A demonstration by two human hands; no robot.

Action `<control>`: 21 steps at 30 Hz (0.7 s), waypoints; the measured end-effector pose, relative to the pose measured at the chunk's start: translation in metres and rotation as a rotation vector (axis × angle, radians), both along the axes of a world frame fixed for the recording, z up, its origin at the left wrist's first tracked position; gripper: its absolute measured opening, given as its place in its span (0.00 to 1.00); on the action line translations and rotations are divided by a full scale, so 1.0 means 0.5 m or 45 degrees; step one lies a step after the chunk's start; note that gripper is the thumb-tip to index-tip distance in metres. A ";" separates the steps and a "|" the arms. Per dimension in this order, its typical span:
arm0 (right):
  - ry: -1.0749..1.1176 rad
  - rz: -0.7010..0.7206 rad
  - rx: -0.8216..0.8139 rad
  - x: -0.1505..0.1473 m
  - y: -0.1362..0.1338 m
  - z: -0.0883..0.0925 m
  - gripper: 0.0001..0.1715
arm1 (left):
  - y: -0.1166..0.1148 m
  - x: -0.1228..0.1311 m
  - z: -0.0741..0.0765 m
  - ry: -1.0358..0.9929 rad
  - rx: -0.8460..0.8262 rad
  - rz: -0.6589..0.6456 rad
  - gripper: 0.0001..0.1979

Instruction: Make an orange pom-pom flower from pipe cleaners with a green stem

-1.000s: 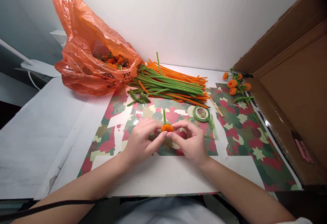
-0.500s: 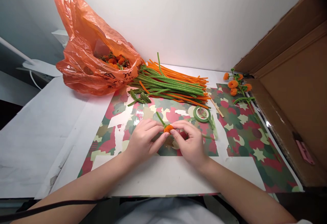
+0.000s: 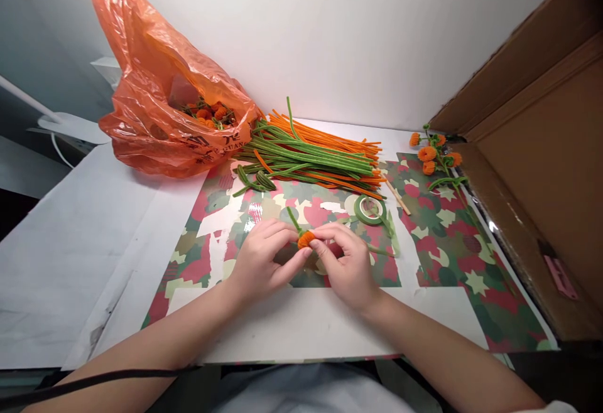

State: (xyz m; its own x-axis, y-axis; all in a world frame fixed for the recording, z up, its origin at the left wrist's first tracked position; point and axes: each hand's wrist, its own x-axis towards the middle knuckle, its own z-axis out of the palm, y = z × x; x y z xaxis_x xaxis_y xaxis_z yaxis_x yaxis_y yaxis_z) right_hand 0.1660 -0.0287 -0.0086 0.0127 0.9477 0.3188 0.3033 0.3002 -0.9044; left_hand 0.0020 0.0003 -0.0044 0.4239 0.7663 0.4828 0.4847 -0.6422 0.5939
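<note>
A small orange pipe-cleaner flower (image 3: 306, 240) with a short green stem is held between both hands above the patterned mat. My left hand (image 3: 266, 253) pinches its left side between thumb and fingers. On its right side, my right hand (image 3: 346, 262) grips it the same way. The stem points up and to the left. Just beyond my right hand lies a roll of green floral tape (image 3: 370, 210), its loose end trailing toward the hand. Green pipe cleaners (image 3: 311, 152) and orange pipe cleaners (image 3: 325, 134) lie in a bundle farther back.
An orange plastic bag (image 3: 155, 112) at the back left holds more orange flowers. Folded green leaves (image 3: 264, 181) and a wooden stick (image 3: 398, 196) lie before and beside the bundle. A finished flower stem (image 3: 436, 155) rests at right, near a cardboard box (image 3: 532, 118) and a pink cutter (image 3: 560, 277).
The whole view has shifted slightly. Both hands still pinch the orange flower, which has turned a little so that more of its ribbed head shows.
</note>
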 end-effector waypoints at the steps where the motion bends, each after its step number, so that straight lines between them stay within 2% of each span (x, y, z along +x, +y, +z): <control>1: -0.002 0.004 0.015 0.000 0.000 0.001 0.05 | 0.000 0.000 0.003 -0.026 -0.051 -0.006 0.09; 5: -0.069 0.007 0.115 0.000 -0.003 0.004 0.06 | 0.000 -0.002 0.021 -0.194 -0.400 -0.061 0.13; 10: -0.146 0.034 0.262 0.009 -0.001 0.011 0.20 | 0.007 -0.014 0.026 -0.470 -0.838 -0.082 0.18; 13: -0.242 0.054 0.288 0.014 0.004 0.014 0.19 | 0.012 -0.019 0.023 -0.660 -1.150 -0.158 0.17; 15: -0.312 0.106 0.257 0.014 0.006 0.012 0.13 | 0.015 -0.018 0.024 -0.783 -1.327 -0.242 0.17; 16: -0.335 0.131 0.250 0.014 0.006 0.010 0.10 | 0.016 -0.017 0.026 -0.832 -1.390 -0.270 0.16; 18: -0.349 0.156 0.256 0.011 0.005 0.005 0.11 | 0.017 -0.014 0.030 -0.907 -1.442 -0.257 0.15; 21: -0.343 0.119 0.262 0.007 0.002 0.001 0.13 | 0.018 -0.012 0.031 -1.025 -1.363 -0.096 0.11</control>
